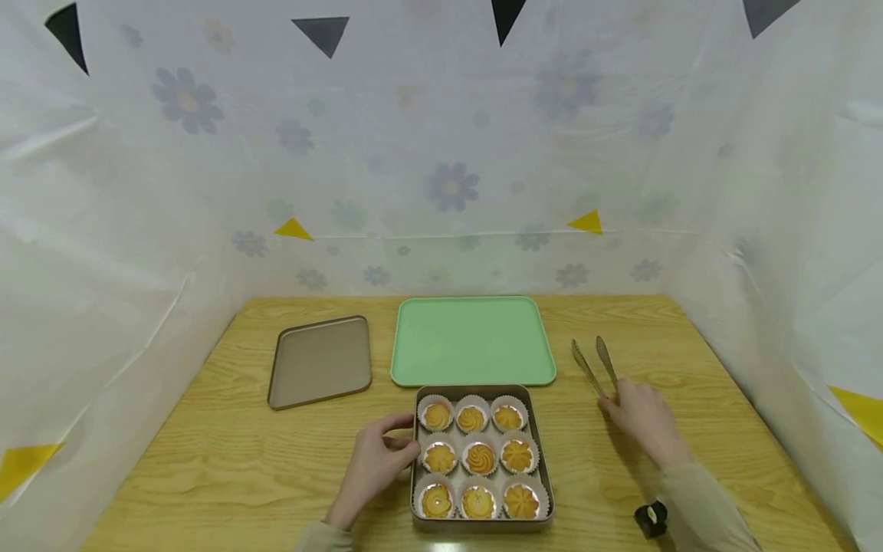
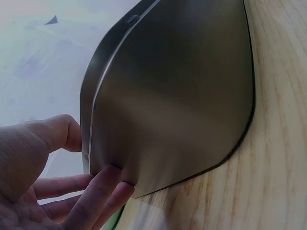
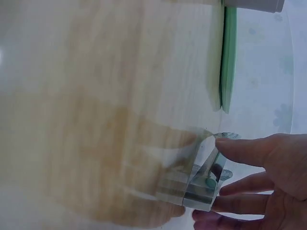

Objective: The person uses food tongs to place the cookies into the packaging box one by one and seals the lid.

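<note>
Directly in front of me is a brown metal baking pan (image 1: pixel 483 527) with several swirled cookies (image 1: pixel 480 458) in white paper cups. My left hand (image 1: pixel 375 460) grips its left side with bent fingers. In the left wrist view, the thumb is at the rim and fingertips (image 2: pixel 108 172) press the pan's outer wall (image 2: pixel 177 105). To the right, my right hand (image 1: pixel 645 418) holds metal tongs (image 1: pixel 589 369) near their closed end, with the two arms spread and pointing away from me. The right wrist view shows the thumb (image 3: pixel 244 149) and fingers on opposite sides of the tongs (image 3: pixel 199 194).
Behind the pan lies a light green tray (image 1: pixel 472 341), bare. A flat brown tray (image 1: pixel 320 364) sits at the back left. A small black object (image 1: pixel 651 520) is beside my right sleeve. White sheeting with printed flowers (image 1: pixel 451 186) encloses the wooden table (image 1: pixel 262 475).
</note>
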`<state>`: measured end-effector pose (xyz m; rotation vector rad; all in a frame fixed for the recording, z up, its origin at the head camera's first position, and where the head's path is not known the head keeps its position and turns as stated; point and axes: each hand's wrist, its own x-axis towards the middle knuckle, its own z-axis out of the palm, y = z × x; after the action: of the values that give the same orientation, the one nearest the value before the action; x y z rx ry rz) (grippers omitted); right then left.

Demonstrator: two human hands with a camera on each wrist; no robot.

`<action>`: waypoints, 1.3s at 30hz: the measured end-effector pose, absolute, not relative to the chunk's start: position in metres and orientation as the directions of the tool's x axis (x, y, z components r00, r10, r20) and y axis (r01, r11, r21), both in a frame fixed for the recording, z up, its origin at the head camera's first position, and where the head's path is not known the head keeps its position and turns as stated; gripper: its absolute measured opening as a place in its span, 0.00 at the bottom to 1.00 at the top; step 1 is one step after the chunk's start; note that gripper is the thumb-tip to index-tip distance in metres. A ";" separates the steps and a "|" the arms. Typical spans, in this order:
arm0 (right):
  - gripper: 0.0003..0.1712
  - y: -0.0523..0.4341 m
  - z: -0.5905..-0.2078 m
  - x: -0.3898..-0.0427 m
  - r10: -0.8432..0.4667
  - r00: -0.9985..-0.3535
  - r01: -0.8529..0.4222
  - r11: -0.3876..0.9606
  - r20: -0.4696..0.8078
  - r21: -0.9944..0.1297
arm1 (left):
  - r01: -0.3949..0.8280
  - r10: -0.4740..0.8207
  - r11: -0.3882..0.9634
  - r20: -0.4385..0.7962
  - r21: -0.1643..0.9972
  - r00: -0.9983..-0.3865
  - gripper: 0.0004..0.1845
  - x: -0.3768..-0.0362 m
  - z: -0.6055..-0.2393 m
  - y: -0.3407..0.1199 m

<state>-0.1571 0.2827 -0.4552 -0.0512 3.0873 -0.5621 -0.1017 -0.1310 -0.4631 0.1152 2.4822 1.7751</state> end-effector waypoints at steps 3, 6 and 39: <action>0.16 0.281 -0.454 -0.155 -0.032 -0.998 -0.050 0.932 0.055 -0.359 | 0.009 0.115 0.327 -0.031 0.945 -0.993 0.25 -0.102 -0.462 -0.131; 0.19 0.278 -0.452 -0.154 -0.037 -0.992 -0.082 0.918 0.122 -0.388 | -0.008 0.104 0.324 -0.044 0.946 -0.994 0.23 -0.102 -0.460 -0.133; 0.32 0.252 -0.449 -0.149 -0.122 -0.988 -0.146 0.523 0.096 -0.840 | -0.268 -0.280 0.849 -0.042 0.455 -0.959 0.25 -0.218 -0.464 -0.339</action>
<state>-0.1485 0.2517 -0.4493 -0.2432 2.7633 -1.5274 -0.2182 -0.3393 -0.4639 -0.4507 3.0458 0.7433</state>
